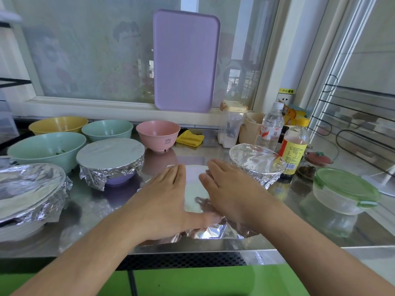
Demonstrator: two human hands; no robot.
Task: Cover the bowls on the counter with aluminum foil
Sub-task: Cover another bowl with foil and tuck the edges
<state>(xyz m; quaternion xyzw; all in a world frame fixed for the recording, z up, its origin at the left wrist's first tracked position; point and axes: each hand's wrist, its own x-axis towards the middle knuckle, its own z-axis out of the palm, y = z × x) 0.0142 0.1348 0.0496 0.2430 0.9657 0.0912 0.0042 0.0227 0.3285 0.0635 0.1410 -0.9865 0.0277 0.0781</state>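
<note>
We press both flat hands, left hand (164,201) and right hand (226,189), fingers straight and gripping nothing, to mould the foil (195,189) over the bowl's rim.

Bare forearms, no sleeves, left hand (164,201), right hand (230,189)

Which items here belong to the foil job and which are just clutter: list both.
Job: foil sheet under both hands, left hand, right hand, pink bowl, foil-covered purple bowl.
Clutter: yellow cloth, water bottle, green-lidded container, purple tray.

purple tray (185,60), yellow cloth (190,139), water bottle (271,127)
</note>
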